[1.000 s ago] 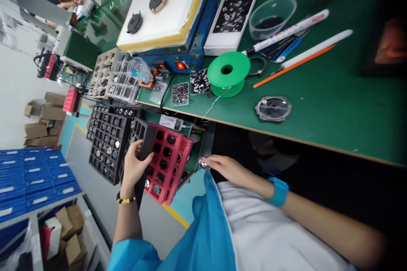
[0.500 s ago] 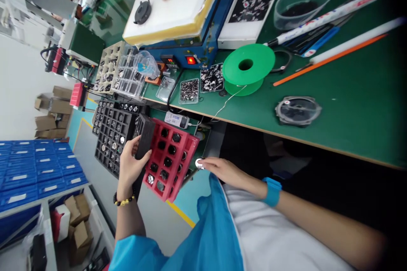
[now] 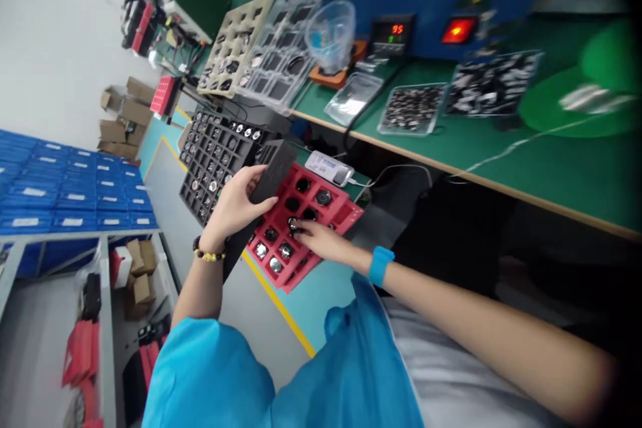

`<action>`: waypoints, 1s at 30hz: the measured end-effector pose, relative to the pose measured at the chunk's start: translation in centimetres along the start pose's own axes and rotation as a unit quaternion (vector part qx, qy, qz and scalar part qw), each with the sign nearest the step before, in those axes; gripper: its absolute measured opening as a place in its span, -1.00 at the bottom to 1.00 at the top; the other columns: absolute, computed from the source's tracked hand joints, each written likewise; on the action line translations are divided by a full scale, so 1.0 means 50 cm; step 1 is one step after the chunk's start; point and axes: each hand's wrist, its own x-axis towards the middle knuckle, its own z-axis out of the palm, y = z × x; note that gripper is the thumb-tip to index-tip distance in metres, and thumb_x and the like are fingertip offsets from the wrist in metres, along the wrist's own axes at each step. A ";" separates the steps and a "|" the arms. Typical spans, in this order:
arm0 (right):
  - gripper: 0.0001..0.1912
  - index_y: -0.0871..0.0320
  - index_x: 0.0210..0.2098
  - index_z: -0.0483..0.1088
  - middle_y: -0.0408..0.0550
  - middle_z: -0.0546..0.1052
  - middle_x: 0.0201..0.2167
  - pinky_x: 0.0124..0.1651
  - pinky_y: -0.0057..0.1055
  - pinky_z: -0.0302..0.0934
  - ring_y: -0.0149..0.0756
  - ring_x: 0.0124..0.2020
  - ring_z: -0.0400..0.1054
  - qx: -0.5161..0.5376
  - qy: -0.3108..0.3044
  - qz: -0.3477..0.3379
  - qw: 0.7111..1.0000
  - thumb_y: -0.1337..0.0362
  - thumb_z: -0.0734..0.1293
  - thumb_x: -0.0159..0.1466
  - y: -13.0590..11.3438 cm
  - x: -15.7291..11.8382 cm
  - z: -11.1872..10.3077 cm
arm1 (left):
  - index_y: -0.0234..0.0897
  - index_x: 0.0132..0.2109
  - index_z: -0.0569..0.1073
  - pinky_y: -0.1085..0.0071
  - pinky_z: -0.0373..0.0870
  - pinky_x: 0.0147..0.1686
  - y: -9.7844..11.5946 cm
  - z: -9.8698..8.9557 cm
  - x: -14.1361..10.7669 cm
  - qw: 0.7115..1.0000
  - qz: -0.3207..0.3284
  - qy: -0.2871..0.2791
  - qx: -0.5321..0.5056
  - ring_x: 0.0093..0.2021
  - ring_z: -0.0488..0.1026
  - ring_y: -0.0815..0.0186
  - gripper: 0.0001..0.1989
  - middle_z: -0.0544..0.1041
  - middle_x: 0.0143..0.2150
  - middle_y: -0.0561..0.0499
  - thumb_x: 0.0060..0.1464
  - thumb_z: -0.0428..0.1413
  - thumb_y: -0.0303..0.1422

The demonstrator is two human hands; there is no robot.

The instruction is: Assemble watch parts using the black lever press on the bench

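Note:
My left hand [image 3: 237,206] is closed around the edge of a black compartment tray [image 3: 275,172], holding it tilted above the left side of a red tray. That red tray [image 3: 317,182] has rows of round pockets, several with dark or shiny watch cases [image 3: 261,250] in them. My right hand [image 3: 321,241] reaches over the red tray, its fingertips pinching a small shiny round watch case [image 3: 293,223] at one of the middle pockets. Fingers partly cover it, so I cannot tell whether it rests in the pocket. Another red layer shows beneath the tray's right edge.
Beyond my left hand lies a larger black tray [image 3: 215,159] of watch parts. On the green bench [image 3: 494,167] stand a box of small metal parts [image 3: 412,109], a clear cup [image 3: 331,33] and a green spool [image 3: 556,103]. A white device [image 3: 328,168] with a cable lies by the red tray.
My right hand has moved left from beside the red tray to over its pockets, carrying the watch case. My left hand still holds the black tray. The view has turned toward the trays.

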 end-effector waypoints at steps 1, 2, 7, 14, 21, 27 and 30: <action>-0.52 0.10 0.34 0.42 0.00 0.44 0.34 0.41 -0.18 0.25 -0.04 0.33 0.38 -0.010 -0.002 0.004 1.000 0.26 0.22 0.47 -0.007 0.019 0.008 | -0.21 0.26 0.43 0.31 0.45 -0.10 -0.003 -0.001 0.000 1.000 0.005 0.000 -0.002 -0.16 0.47 0.25 -0.43 0.51 -0.07 -0.02 0.13 0.32 -0.27; -0.50 0.11 0.37 0.38 0.00 0.43 0.35 0.39 -0.19 0.28 -0.04 0.33 0.38 -0.023 -0.005 0.008 1.000 0.25 0.21 0.47 -0.014 0.037 0.017 | -0.22 0.26 0.43 0.31 0.45 -0.11 -0.005 -0.001 0.000 1.000 0.011 0.000 -0.004 -0.17 0.46 0.26 -0.43 0.51 -0.08 -0.01 0.13 0.33 -0.28; -0.42 0.16 0.47 0.23 0.05 0.37 0.40 0.36 -0.22 0.30 -0.03 0.36 0.35 -0.113 -0.056 0.013 0.992 0.18 0.20 0.50 -0.034 0.100 0.053 | -0.23 0.26 0.42 0.29 0.44 -0.09 -0.011 0.000 -0.002 1.000 0.031 0.000 -0.003 -0.12 0.46 0.23 -0.44 0.50 -0.05 -0.01 0.15 0.32 -0.30; -0.33 0.12 0.53 0.12 0.21 0.28 0.44 0.27 -0.01 0.34 0.20 0.23 0.44 -0.299 -0.088 -0.006 0.950 0.31 0.22 0.45 -0.006 0.086 0.066 | -0.22 0.28 0.39 0.27 0.43 -0.08 -0.012 0.002 -0.009 0.998 0.054 -0.011 -0.016 -0.09 0.46 0.21 -0.45 0.50 0.02 -0.03 0.18 0.30 -0.34; -0.37 0.27 0.50 0.11 0.30 0.28 0.42 0.21 -0.10 0.40 0.14 0.28 0.38 -0.376 -0.050 -0.044 0.924 0.32 0.16 0.48 0.016 0.052 0.046 | -0.26 0.27 0.39 0.27 0.41 -0.06 -0.001 0.023 -0.013 0.998 0.053 -0.034 -0.013 0.00 0.49 0.16 -0.45 0.51 0.08 -0.09 0.16 0.26 -0.35; -0.46 0.17 0.39 0.28 0.12 0.36 0.37 0.36 -0.07 0.32 -0.02 0.32 0.36 -0.288 -0.007 -0.142 0.947 0.34 0.16 0.45 0.102 -0.002 -0.022 | -0.25 0.24 0.41 0.28 0.39 -0.11 -0.012 0.021 -0.007 0.999 0.042 -0.020 -0.022 -0.07 0.48 0.18 -0.45 0.53 0.02 -0.08 0.11 0.26 -0.33; -0.54 0.14 0.32 0.35 0.09 0.44 0.30 0.35 -0.07 0.32 -0.07 0.30 0.37 -0.258 0.072 -0.146 0.952 0.26 0.14 0.49 0.130 -0.027 -0.080 | -0.23 0.22 0.43 0.29 0.39 -0.13 -0.018 0.017 -0.005 0.999 0.031 -0.003 -0.044 -0.10 0.48 0.19 -0.47 0.53 -0.01 -0.05 0.09 0.27 -0.33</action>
